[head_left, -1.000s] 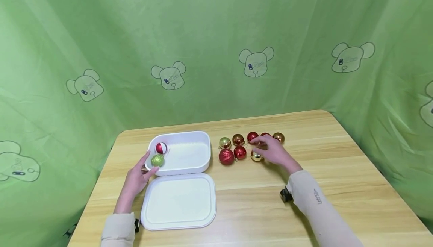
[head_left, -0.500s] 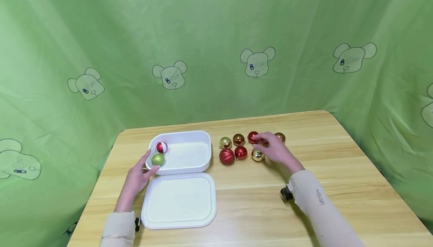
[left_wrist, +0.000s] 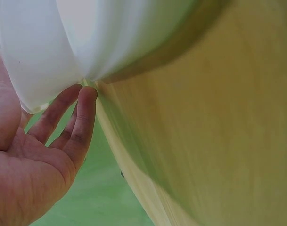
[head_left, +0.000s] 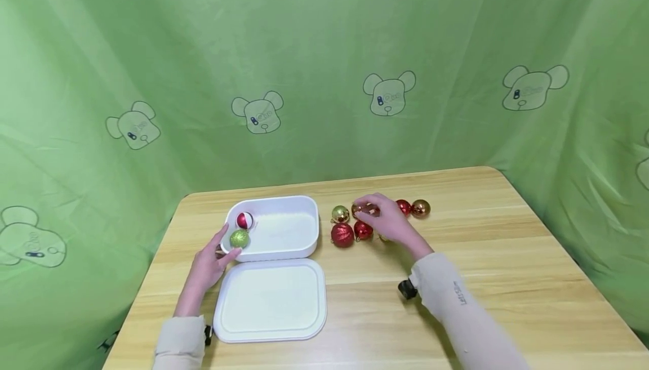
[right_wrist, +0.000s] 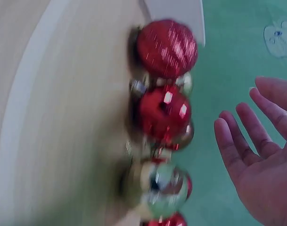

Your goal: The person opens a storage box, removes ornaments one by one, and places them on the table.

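My left hand (head_left: 208, 263) rests against the left end of a white rectangular box (head_left: 284, 256), fingers at its outer wall and thumb by the front corner. In the left wrist view those fingers (left_wrist: 86, 115) are nearly straight. Inside the box lie a red-and-white bauble (head_left: 245, 220) and a glittery green bauble (head_left: 239, 239). My right hand (head_left: 389, 221) hovers over the bauble group, fingers spread and holding nothing in the right wrist view. Below or beside it are a ridged red bauble (head_left: 342, 235), a shiny red bauble (right_wrist: 165, 112) and a gold bauble (right_wrist: 163, 188). It partly covers a brown bauble (head_left: 356, 210).
A white lid (head_left: 271, 302) lies flat in front of the box. A pale gold bauble (head_left: 340, 214) sits at the group's left. At its right end are another red bauble (head_left: 404, 207) and a bronze bauble (head_left: 421, 208). Green cloth (head_left: 314, 77) hangs behind the wooden table (head_left: 487, 280).
My right hand has moved left, from near the back red bauble to over the brown one, uncovering the red bauble at right. My left hand stays at the box.
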### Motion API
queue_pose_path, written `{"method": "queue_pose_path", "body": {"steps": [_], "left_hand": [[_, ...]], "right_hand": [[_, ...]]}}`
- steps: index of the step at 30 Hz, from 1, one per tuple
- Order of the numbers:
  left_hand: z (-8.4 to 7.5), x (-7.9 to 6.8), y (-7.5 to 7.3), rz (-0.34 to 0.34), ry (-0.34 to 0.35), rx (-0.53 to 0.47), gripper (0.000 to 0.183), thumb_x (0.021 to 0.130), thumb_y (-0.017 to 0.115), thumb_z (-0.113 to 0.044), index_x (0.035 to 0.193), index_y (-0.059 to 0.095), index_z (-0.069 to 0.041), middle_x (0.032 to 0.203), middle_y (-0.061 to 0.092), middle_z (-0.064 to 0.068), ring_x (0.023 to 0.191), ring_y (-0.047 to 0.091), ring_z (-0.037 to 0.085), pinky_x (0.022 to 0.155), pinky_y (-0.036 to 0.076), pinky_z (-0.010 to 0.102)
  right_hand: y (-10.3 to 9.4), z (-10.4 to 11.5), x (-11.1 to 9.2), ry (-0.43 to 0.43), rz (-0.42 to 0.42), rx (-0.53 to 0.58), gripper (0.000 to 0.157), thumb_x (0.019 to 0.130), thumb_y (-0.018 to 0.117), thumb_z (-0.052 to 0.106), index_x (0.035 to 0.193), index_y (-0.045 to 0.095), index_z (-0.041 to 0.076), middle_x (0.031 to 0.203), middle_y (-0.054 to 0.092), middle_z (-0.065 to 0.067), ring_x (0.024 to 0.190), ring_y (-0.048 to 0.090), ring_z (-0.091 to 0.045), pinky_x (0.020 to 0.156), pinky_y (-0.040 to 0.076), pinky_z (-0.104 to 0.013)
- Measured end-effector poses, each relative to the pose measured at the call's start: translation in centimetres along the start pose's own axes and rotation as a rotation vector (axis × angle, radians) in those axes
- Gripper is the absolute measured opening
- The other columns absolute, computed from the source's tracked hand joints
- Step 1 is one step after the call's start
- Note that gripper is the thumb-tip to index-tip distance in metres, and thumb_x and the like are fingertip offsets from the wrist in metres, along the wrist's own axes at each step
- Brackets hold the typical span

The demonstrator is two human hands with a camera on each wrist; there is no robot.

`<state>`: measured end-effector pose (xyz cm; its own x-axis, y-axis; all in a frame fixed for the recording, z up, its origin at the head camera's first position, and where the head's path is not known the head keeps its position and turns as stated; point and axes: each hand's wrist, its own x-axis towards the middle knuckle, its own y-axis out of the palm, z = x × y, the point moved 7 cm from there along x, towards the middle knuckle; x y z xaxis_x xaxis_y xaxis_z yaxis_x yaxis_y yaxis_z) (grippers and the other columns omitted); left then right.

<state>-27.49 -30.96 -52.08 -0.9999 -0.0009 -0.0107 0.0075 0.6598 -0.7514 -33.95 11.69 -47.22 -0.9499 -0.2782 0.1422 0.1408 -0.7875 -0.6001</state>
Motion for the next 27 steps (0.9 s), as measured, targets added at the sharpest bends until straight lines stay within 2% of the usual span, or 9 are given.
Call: {"method": "queue_pose_path", "body": {"steps": [7, 17, 27], "left_hand": [[0.0, 0.0, -0.1, -0.01, 0.001, 0.0, 0.082, 0.101, 0.067, -0.037, 0.166, 0.023, -0.014, 0.139, 0.059, 0.034, 0.122, 0.065, 0.044, 0.097, 0.061, 0.049], [0.1, -0.1, 0.1, -0.014, 0.008, 0.01, 0.081, 0.101, 0.068, -0.036, 0.165, 0.024, -0.012, 0.138, 0.06, 0.035, 0.121, 0.065, 0.044, 0.099, 0.059, 0.05], [0.0, 0.0, -0.1, -0.015, -0.008, 0.008, 0.082, 0.101, 0.068, -0.036, 0.166, 0.023, -0.013, 0.138, 0.059, 0.036, 0.122, 0.065, 0.044, 0.101, 0.058, 0.051]], "right_hand": [[2.9, 2.4, 1.0, -0.006, 0.024, 0.084, 0.032, 0.098, 0.071, 0.014, 0.129, 0.069, 0.007, 0.128, 0.066, -0.017, 0.111, 0.066, -0.029, 0.098, 0.06, -0.044], [7.6, 4.9, 1.7, -0.034, 0.094, 0.128, 0.029, 0.098, 0.07, 0.012, 0.127, 0.07, 0.008, 0.126, 0.067, -0.011, 0.112, 0.067, -0.025, 0.099, 0.059, -0.038], [12.6, 8.0, 2.1, -0.132, 0.202, 0.118, 0.032, 0.1, 0.068, 0.014, 0.13, 0.067, 0.006, 0.129, 0.066, -0.016, 0.112, 0.066, -0.024, 0.099, 0.059, -0.035]]}}
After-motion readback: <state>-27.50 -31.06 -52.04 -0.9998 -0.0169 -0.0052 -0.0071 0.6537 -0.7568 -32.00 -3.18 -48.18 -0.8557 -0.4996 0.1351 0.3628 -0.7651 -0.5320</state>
